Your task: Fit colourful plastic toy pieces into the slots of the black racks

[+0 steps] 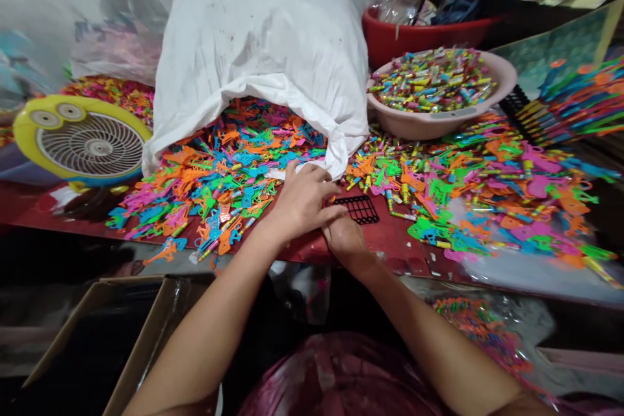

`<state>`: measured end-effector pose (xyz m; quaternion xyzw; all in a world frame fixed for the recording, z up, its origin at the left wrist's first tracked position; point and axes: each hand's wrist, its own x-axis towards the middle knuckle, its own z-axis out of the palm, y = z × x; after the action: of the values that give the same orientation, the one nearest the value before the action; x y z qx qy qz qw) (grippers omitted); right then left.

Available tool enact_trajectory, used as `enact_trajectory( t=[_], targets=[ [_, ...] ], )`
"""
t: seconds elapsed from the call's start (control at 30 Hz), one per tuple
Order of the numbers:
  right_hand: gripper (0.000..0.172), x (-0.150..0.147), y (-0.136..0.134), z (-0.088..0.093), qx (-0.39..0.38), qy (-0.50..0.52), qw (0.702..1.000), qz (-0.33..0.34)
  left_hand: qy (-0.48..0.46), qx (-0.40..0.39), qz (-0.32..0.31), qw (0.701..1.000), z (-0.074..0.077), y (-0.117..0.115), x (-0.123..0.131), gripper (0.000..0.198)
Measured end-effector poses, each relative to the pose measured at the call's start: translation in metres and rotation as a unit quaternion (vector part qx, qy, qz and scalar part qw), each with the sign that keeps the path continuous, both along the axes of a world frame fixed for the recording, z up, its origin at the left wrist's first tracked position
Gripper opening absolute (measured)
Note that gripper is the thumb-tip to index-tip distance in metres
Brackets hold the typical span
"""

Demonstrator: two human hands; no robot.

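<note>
Head view, black plastic grid (361, 208) beside right hand (344, 237), left hand (299, 200) overlapping

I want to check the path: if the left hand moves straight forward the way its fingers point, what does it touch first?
Probably the folded rim of the white sack, just beyond the left hand; depth is uncertain.

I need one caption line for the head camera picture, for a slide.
Both hands, left hand over right hand, meet beside a black grid piece amid colourful plastic parts spilling from a white sack.
</note>
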<state>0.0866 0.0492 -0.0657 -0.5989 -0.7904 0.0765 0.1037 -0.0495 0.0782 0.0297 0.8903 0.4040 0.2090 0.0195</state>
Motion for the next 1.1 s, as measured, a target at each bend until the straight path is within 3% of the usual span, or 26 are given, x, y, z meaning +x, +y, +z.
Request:
enact_trajectory(
  t=[0.1, 0.27, 0.37, 0.43, 0.5, 0.6, 0.63, 0.73, 0.83, 1.1],
  targets=[
    [0.028, 0.008, -0.003, 0.003, -0.008, 0.024, 1.0, 0.009, 0.038, 0.006, 0.021, 0.999, -0.004, -0.007, -0.003, 0.021],
    [0.02, 0.03, -0.009, -0.001, 0.084, -0.009, 0.996, 0.037, 0.059, 0.003, 0.028, 0.998, -0.003, -0.013, -0.022, 0.025],
    [0.018, 0.031, -0.017, -0.005, 0.094, -0.016, 0.993, 0.071, 0.054, 0.036, 0.052, 0.997, -0.006, -0.026, -0.029, 0.031],
    [0.018, 0.026, -0.026, -0.005, 0.09, 0.0, 0.991, 0.095, 0.019, 0.092, 0.106, 0.99, -0.018, -0.041, -0.03, 0.039],
    [0.017, 0.019, -0.035, -0.004, 0.081, 0.027, 0.99, 0.115, -0.039, 0.151, 0.189, 0.97, -0.04, -0.059, -0.03, 0.041],
    [0.014, 0.013, -0.041, -0.004, 0.069, 0.056, 0.989, 0.117, -0.167, 0.228, 0.342, 0.896, -0.082, -0.081, -0.03, 0.032],
    [0.014, 0.012, -0.04, -0.004, 0.067, 0.06, 0.989, 0.115, -0.196, 0.214, 0.363, 0.885, -0.095, -0.086, -0.03, 0.029],
    [0.014, 0.013, -0.037, -0.007, 0.069, 0.064, 0.989, 0.114, -0.228, 0.126, 0.352, 0.899, -0.123, -0.09, -0.028, 0.019],
    [0.014, 0.014, -0.035, -0.01, 0.078, 0.067, 0.987, 0.12, -0.225, 0.09, 0.354, 0.903, -0.134, -0.084, -0.024, 0.022],
    [0.013, 0.01, -0.036, -0.017, 0.111, 0.051, 0.983, 0.137, -0.143, 0.131, 0.412, 0.89, -0.134, -0.073, -0.014, 0.023]
  ],
)
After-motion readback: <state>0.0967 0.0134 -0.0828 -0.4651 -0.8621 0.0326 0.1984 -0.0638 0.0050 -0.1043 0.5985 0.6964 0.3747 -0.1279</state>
